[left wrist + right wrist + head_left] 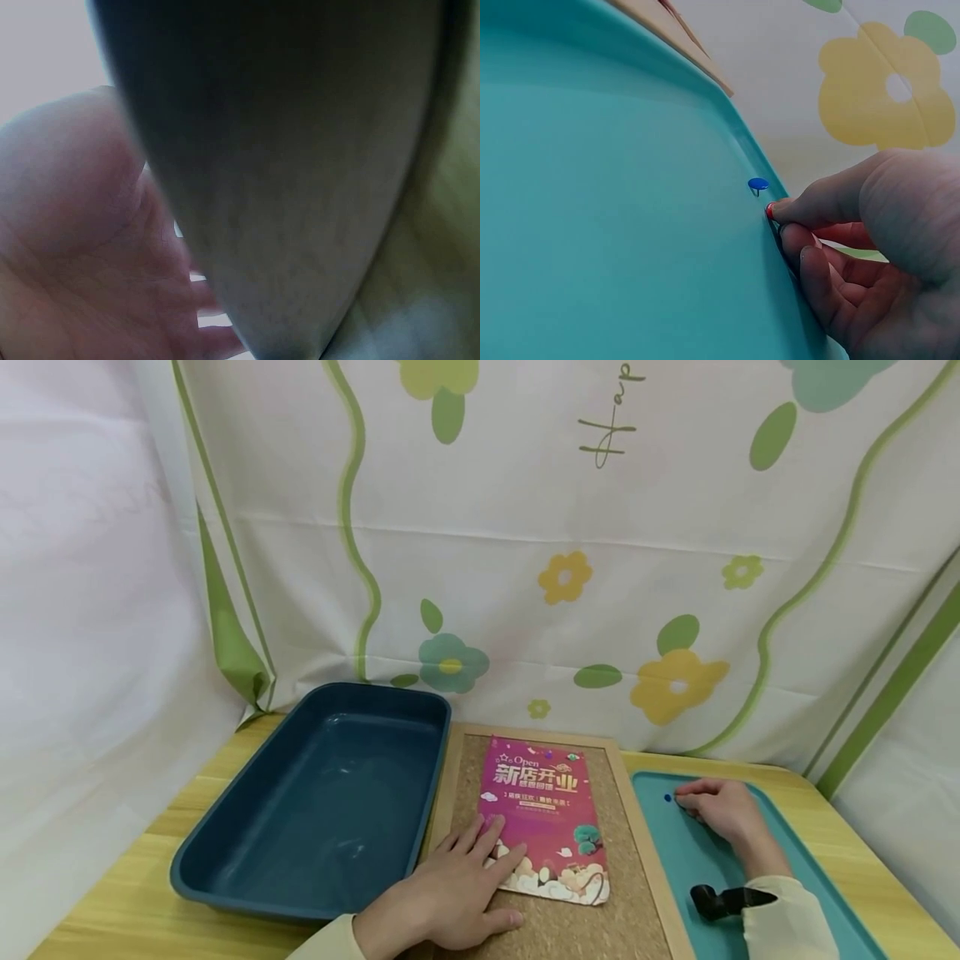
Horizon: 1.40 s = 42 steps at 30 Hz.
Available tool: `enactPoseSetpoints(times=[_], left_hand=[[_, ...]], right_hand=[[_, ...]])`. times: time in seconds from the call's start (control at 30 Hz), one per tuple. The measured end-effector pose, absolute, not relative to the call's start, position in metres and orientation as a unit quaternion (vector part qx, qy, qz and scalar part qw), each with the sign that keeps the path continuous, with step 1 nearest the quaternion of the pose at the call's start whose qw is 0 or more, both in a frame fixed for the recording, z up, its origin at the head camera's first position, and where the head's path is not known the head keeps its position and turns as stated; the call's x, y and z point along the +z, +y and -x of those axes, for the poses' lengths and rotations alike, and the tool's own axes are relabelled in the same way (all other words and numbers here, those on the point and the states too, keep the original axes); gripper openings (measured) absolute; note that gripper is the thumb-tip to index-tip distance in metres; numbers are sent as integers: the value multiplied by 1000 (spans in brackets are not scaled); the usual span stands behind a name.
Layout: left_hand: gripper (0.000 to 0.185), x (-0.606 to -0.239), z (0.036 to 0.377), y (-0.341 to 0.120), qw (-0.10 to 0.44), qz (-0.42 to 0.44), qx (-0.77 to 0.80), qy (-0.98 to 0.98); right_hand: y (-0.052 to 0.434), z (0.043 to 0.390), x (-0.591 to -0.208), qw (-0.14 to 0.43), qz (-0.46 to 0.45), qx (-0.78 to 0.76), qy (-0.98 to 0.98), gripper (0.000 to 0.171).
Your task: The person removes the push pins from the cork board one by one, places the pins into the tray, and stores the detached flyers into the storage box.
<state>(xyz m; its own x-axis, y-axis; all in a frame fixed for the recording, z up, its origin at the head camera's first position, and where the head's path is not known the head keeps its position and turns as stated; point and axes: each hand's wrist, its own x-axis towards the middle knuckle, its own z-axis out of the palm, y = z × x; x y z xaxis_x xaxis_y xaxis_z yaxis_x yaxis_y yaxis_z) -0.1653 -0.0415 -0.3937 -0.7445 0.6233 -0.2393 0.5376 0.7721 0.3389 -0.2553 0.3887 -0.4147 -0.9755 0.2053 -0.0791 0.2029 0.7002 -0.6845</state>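
Observation:
A pink flyer [543,810] lies on a cork board [558,927] with a wooden frame. My left hand [465,877] rests flat on the flyer's lower left corner, fingers straight. In the left wrist view only its palm [75,247] shows beside a dark blur. My right hand [705,803] is in the far end of a teal tray [686,860]. There its thumb and forefinger [810,217] pinch a small red pin [769,211] against the tray's [615,225] far wall. A blue pushpin [758,184] [667,797] lies just left of those fingertips.
A deep dark blue bin [315,693] stands left of the cork board, close to my left hand. A flowered cloth [562,527] hangs behind the wooden table [135,910]. A black strap mount [720,902] sits on my right wrist.

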Motion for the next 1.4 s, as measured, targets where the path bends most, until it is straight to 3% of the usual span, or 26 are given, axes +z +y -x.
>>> enactPoseSetpoints(times=[1.4], left_hand=[[75, -389, 164, -41, 174, -308, 127, 927]], right_hand=[[388, 255, -412, -4, 107, 367, -924, 28]])
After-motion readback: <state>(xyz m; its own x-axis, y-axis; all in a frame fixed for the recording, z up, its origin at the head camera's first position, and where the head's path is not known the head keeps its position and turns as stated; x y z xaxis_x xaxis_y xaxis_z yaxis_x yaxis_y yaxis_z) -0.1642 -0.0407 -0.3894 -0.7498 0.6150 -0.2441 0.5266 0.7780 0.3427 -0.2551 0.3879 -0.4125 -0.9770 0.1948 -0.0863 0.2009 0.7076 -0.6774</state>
